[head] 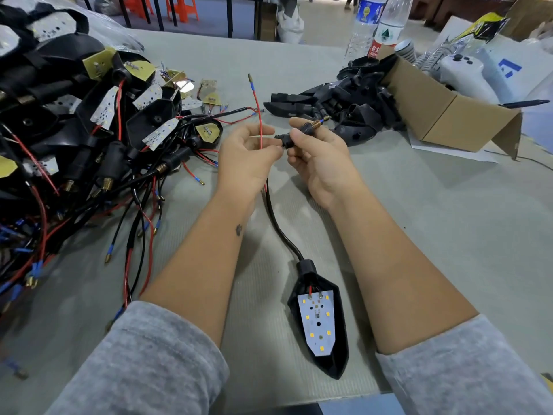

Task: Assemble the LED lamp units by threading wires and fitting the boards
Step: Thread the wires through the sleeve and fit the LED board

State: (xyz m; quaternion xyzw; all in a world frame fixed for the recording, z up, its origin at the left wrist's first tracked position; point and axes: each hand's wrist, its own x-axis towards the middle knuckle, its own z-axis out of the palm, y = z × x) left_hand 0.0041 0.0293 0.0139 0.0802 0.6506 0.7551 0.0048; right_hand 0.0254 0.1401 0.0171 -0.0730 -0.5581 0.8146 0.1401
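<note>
Left hand [245, 154] on red wire [259, 115], right hand [317, 154] on threaded stem [305, 130]

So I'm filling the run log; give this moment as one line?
left hand: pinches thin red wire | right hand: holds black threaded stem | black lamp housing: board fitted

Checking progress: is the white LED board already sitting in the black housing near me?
Yes, the LED board lies inside the black housing.

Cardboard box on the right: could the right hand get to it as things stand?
Probably not yet: the right hand grips a black stem. The table toward the box looks bare.
</note>
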